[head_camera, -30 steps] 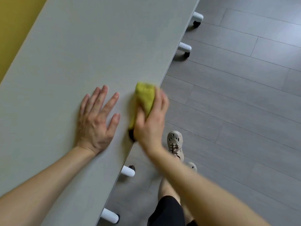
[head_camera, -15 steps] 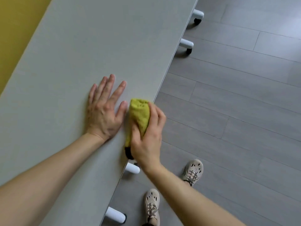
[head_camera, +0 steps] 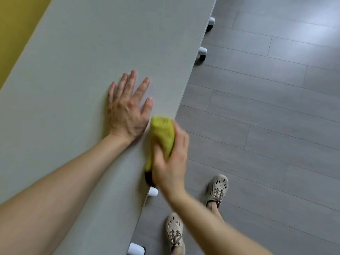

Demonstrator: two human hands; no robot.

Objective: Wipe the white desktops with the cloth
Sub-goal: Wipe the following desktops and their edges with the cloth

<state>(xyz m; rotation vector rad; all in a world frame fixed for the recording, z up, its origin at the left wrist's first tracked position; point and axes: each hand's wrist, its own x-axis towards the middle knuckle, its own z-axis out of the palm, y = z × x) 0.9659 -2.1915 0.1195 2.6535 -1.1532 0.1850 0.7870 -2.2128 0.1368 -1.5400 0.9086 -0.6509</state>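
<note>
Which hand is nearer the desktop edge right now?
Right. The right hand grips the cloth right at the desktop edge; the left hand lies flat on top, farther in from it.

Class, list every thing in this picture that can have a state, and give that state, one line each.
desktop: level, no mark visible.
left hand: flat on the desktop, fingers spread.
cloth: bunched, pressed on the desktop along its edge.
right hand: grips the cloth, blurred.
shoes: laced, both flat on the floor.
</note>
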